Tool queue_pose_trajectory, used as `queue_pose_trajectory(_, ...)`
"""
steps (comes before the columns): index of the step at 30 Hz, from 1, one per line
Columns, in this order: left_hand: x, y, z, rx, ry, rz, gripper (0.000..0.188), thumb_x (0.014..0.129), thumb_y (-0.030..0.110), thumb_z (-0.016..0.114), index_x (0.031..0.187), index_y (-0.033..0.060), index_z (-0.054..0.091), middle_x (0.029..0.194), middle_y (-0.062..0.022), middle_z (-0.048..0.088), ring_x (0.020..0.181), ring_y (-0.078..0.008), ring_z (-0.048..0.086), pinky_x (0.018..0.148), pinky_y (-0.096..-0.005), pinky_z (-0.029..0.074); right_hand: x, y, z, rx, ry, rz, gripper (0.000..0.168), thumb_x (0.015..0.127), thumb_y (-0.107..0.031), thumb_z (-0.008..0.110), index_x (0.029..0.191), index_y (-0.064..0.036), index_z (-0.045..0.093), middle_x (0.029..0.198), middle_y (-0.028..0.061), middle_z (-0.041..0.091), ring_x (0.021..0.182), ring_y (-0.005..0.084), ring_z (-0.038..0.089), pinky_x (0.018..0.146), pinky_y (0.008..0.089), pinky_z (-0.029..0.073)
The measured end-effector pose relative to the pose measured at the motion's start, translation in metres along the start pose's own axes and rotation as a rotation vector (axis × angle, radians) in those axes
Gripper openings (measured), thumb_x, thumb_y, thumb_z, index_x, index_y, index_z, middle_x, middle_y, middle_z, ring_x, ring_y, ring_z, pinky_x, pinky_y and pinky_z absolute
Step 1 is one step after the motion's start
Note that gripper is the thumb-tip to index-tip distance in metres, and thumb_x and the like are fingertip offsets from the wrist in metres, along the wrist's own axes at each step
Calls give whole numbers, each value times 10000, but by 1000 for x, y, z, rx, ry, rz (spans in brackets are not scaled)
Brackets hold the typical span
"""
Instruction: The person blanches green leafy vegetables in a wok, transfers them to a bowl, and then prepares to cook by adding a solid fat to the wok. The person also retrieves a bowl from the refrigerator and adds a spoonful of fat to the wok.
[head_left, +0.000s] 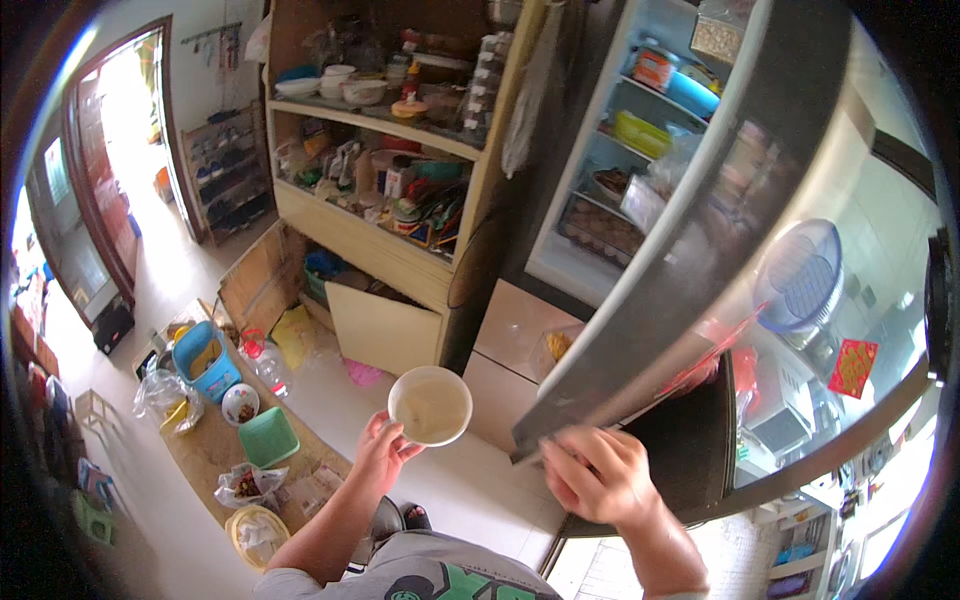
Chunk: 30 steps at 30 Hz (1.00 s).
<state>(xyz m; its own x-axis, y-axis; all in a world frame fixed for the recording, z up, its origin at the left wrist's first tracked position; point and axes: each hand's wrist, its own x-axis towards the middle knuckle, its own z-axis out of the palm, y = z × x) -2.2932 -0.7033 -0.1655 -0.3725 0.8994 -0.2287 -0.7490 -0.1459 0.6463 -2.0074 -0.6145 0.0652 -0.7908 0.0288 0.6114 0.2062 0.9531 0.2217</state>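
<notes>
My left hand (381, 448) grips the rim of a white bowl (430, 406), thumb on top. Inside the bowl is something pale, perhaps a cloudy liquid; I cannot tell which. My right hand (596, 472), slightly blurred, has its fingers curled around the near edge of a dark refrigerator door (675, 277). That door stands open. Behind it the lit refrigerator (551, 251) shows shelves with a yellow-green container (642, 135), a blue bowl (691, 95), plastic bags and what look like eggs (600, 229) low down. The door hides part of the inside.
On my left, a long table (196, 450) bears a blue basket (208, 364), a green tray (268, 439) and bagged food. A cabinet (367, 225) full of dishes stands ahead, its lower door ajar. A large plastic bottle (266, 367) stands nearby. A colander (799, 276) shows at right.
</notes>
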Motion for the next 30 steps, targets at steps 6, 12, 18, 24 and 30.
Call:
queue_pose_trajectory(6, 25, 6, 96, 31, -157, -64, 313, 933, 162, 598, 1219, 65, 515, 1124, -70, 628, 1020, -175, 631, 877, -401, 556, -135, -85, -66, -381, 599, 731, 597, 930, -313, 612, 1347, 39, 369, 1238, 198, 444, 1206, 304, 432, 1032, 479, 360)
queue_pose_trajectory(12, 86, 3, 200, 3, -266, -86, 198, 937, 169, 589, 1075, 27, 590, 1002, -100, 655, 922, -200, 656, 824, -338, 571, -178, -101, -103, -272, 1054, 1072, 581, 996, -290, 503, 1450, 9, 299, 1435, 176, 395, 1289, 241, 389, 1090, 373, 300)
queue_pose_trajectory(18, 178, 13, 317, 100, -324, -75, 292, 908, 197, 624, 1067, -39, 558, 999, -130, 599, 927, -264, 636, 839, -371, 595, -225, -76, -147, -521, 1144, 1275, 525, 1016, -230, 470, 1480, -32, 328, 1488, 141, 358, 1318, 294, 368, 1139, 417, 262)
queue_pose_trajectory(24, 273, 27, 422, 192, -418, -34, 268, 828, 152, 613, 1022, -24, 560, 1014, -135, 546, 895, -255, 613, 766, -355, 601, -283, -49, -162, -830, 1314, 1358, 546, 1023, -342, 408, 1459, -16, 377, 1485, 203, 370, 1318, 328, 407, 1114, 431, 306)
queue_pose_trajectory(30, 378, 16, 498, 288, -445, -56, 241, 819, 145, 597, 981, -25, 541, 1028, -149, 544, 922, -284, 593, 801, -420, 591, -325, -58, -178, -987, 1352, 1293, 591, 1002, -382, 433, 1444, 7, 386, 1469, 208, 397, 1299, 332, 427, 1097, 450, 322)
